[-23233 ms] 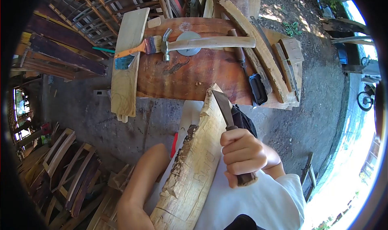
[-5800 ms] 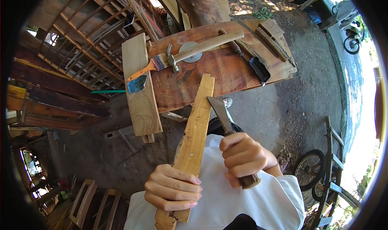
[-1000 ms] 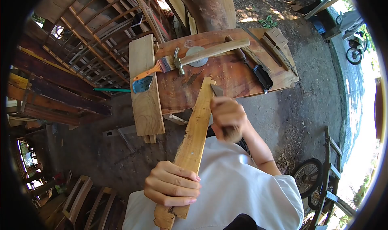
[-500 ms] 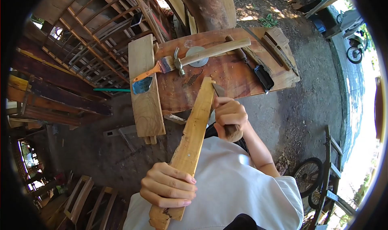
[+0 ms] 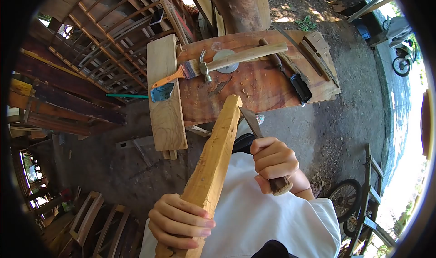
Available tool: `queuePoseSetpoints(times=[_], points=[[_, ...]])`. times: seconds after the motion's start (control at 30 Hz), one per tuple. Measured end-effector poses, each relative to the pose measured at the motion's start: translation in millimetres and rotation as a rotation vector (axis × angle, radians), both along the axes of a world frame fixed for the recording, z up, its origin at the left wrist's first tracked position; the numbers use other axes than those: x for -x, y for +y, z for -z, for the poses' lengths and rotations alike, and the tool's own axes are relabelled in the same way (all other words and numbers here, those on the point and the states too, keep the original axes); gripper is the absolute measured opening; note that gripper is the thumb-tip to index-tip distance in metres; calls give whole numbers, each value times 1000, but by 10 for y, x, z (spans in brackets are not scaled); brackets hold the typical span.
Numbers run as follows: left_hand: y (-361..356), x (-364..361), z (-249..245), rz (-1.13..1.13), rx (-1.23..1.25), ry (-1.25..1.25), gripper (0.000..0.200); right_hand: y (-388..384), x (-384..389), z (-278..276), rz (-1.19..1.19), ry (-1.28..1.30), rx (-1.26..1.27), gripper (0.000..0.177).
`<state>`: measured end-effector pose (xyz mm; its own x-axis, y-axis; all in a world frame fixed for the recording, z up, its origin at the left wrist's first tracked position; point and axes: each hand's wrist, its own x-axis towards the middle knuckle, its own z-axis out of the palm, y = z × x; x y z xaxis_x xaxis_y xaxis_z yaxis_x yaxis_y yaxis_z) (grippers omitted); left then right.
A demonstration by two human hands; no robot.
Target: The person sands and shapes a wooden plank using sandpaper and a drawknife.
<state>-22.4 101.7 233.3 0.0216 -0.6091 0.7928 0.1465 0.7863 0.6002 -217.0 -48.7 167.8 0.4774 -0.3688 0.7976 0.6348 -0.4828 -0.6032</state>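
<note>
A long yellowish piece of wood (image 5: 211, 160) slants up from my lap, its far end by the near edge of the wooden table (image 5: 190, 110). My left hand (image 5: 181, 221) is wrapped round its lower part. In my right hand (image 5: 275, 163) is a knife (image 5: 251, 122) with a dark blade and a wooden handle; the blade's tip is at the right edge of the wood, near its far end. On the table lie a hammer (image 5: 245, 57), a paintbrush (image 5: 177, 75) with an orange handle, and a round grey disc (image 5: 225, 61).
A black-ended tool (image 5: 299, 88) and several wood strips lie on the table's right side. A pale board (image 5: 165, 117) with blue sandpaper (image 5: 162, 92) forms its left side. Wooden frames (image 5: 109, 31) lean at the left; a wheel (image 5: 345, 195) stands at the lower right.
My right hand and the knife have moved down and right, showing more blade. The piece of wood has turned to show its side, and my left hand has shifted slightly down and left.
</note>
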Motion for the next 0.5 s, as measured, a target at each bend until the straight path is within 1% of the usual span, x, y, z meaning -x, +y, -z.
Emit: queuePoseSetpoints(times=[0.03,0.17,0.27,0.33,0.37,0.43,0.5], points=[[17,30,3,-49,11,52,15,1,-21,8,-6,-11,-1,27],[17,127,-71,-70,-64,120,21,34,-46,-28,-16,-23,-13,28],[-17,119,-99,-137,-60,52,23,49,-40,-117,-27,-34,-17,29],[-21,88,-87,24,-118,20,17,49,-82,-140,-32,-57,-3,30],[-19,87,-87,22,-119,21,17,52,-100,-145,-34,-81,10,30],[-16,93,-89,-43,-29,-42,18,2,-132,-133,-58,-46,0,30],[-12,68,-110,-46,-41,-51,17,-71,-177,-95,-83,-12,-6,30]])
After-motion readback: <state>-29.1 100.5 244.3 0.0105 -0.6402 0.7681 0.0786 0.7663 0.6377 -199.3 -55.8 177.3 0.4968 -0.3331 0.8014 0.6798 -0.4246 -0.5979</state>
